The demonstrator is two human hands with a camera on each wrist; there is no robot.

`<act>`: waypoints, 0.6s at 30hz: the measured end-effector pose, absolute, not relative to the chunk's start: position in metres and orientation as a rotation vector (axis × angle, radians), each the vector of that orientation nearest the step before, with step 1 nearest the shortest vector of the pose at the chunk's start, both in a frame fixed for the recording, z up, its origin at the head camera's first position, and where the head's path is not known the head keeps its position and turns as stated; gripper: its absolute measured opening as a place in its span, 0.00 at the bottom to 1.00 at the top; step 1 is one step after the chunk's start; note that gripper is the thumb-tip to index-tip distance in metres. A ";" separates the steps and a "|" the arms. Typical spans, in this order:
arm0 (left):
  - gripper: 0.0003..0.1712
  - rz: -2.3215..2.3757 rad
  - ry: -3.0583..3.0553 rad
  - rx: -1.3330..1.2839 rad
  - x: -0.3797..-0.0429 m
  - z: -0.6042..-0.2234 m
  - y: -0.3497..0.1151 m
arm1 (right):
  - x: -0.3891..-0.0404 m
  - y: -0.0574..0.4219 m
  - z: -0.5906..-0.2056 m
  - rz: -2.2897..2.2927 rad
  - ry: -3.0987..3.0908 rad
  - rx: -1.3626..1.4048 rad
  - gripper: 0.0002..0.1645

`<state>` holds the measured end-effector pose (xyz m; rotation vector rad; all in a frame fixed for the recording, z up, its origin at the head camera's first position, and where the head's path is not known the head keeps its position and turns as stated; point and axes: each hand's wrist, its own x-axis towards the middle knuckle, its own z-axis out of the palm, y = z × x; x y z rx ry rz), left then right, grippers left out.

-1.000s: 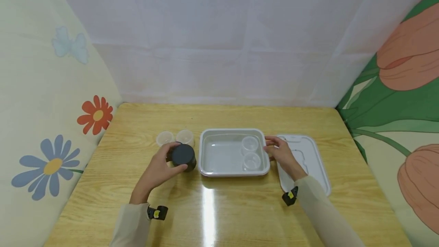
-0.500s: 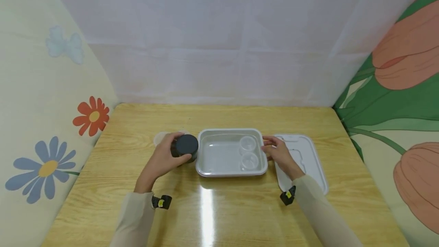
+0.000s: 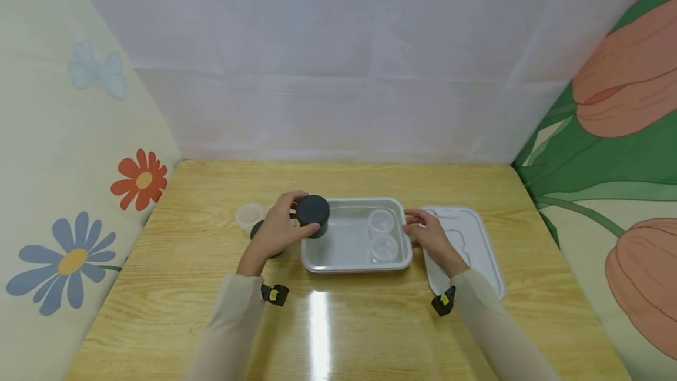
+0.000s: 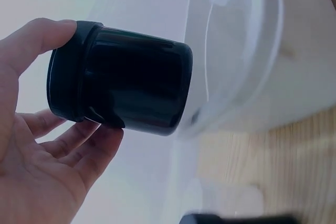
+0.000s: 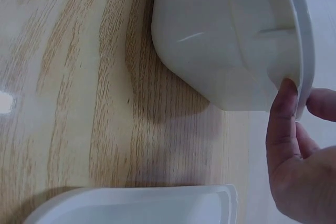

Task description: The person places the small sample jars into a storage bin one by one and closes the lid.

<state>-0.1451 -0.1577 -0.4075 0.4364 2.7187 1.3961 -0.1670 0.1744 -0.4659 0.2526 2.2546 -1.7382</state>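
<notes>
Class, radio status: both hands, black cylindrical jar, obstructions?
Left hand grips black cylindrical jar at left end of white rectangular tub. Right hand pinches right rim. Occupying tub's right: two clear round cups.

Site: apparently a staged recording booth; wood-grain worktop (image 3: 396, 334), creased white sheet (image 3: 328, 63) behind, flower-printed hangings (image 3: 624, 163) either side.

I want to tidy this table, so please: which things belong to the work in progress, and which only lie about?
Likely in the work: black jar, white box, two clear cups inside.
Apparently lying about, unheld: white lid, second jar, outside cup.
</notes>
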 end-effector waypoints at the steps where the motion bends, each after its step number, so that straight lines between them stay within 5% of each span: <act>1: 0.40 1.412 2.699 0.435 -0.147 -0.408 -0.154 | -0.167 0.175 -0.466 -1.740 2.254 0.249 0.29; 18: 0.39 1.305 2.642 0.439 -0.177 -0.423 -0.121 | -0.167 0.176 -0.469 -1.724 2.270 0.252 0.29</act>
